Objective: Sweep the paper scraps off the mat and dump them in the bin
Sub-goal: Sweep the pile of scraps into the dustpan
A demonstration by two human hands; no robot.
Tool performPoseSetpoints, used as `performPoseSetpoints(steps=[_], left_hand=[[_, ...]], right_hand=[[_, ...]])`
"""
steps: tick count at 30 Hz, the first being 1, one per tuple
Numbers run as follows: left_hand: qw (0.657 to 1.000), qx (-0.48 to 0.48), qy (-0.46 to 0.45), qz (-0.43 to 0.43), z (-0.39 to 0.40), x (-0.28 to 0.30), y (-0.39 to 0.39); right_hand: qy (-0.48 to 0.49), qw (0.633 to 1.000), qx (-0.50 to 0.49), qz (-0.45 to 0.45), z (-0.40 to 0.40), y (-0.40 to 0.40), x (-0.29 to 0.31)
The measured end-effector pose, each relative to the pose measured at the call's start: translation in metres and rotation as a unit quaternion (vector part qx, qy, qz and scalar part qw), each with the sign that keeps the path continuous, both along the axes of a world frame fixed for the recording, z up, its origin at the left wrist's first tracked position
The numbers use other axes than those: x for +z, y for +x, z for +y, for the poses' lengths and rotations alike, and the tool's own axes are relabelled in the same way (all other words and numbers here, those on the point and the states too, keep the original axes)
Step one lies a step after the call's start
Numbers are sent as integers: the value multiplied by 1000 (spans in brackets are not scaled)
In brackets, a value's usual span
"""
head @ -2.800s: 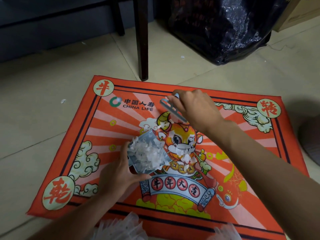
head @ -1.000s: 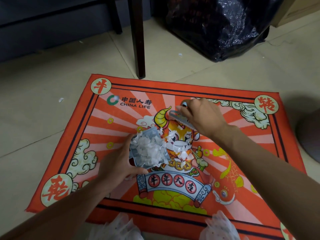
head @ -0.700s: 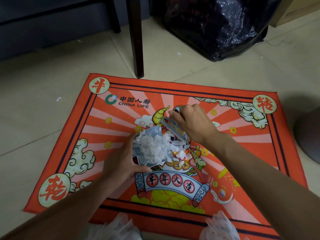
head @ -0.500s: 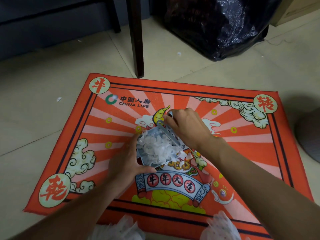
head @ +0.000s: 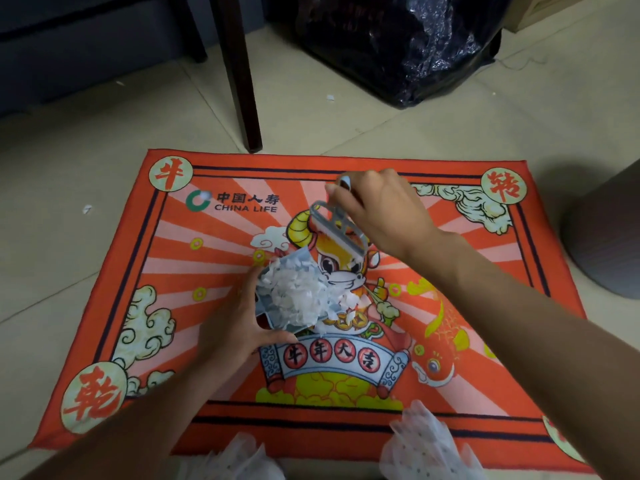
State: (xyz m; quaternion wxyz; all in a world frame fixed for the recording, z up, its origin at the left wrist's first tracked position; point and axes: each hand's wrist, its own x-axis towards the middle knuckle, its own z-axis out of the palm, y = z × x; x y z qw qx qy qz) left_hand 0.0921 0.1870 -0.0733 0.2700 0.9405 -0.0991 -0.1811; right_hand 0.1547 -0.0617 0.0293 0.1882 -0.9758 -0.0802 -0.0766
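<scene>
Gripping a small grey dustpan (head: pixel 277 308) at its near edge, the left hand (head: pixel 235 327) holds it on the orange printed mat (head: pixel 145 271), just left of the cartoon ox at the mat's middle. The pan is heaped with white paper scraps (head: pixel 294 289), and a few more scraps (head: pixel 349 304) lie on the mat touching the pan's open right edge, over the ox's chin and the gold coins. The right hand (head: pixel 381 213) is closed round the handle of a little grey brush (head: pixel 339 228), whose long head sits above the ox's horns, apart from the dustpan and beyond it. Both forearms reach in from the near side of the mat.

The mat lies flat on a pale tiled floor (head: pixel 69 133). Beyond the mat's far edge stands a dark wooden chair leg (head: pixel 242 98), and farther right a shiny black plastic bag (head: pixel 408 46). A grey round bin (head: pixel 609 237) stands just off the mat's right edge. A couple of stray scraps lie on the tiles left of the mat and beyond it. White dotted fabric (head: pixel 426 445) shows at the mat's near edge.
</scene>
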Motion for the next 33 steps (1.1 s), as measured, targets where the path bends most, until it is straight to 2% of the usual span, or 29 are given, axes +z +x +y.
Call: performPoseSetpoints(steps=[2,7,13,18,25,30,33], left_hand=[[999,-21,42,-4,1,5,1],[997,-51,61,2,6,10,3],[996,-75,30,26,11,11,4],[993,-109,47,-11,8,11,-1],[994,-60,92,-1,-10,8,-10],[990,-45,135,0,-26,12,-18],[993,-44,110,-19,-31,11,-21]], right_hand=[[-13,1000,-14,10,-7,-4,-1],[-37,999,-30,21,-15,-17,-10],[-86,993,-79,-1,-37,-30,-17],[-43,994,-102,15,-44,-44,-37],[38,996,-72,20,-21,-53,-44],[33,998,-47,32,0,-62,-45],[29,998,-32,35,11,-69,-39]])
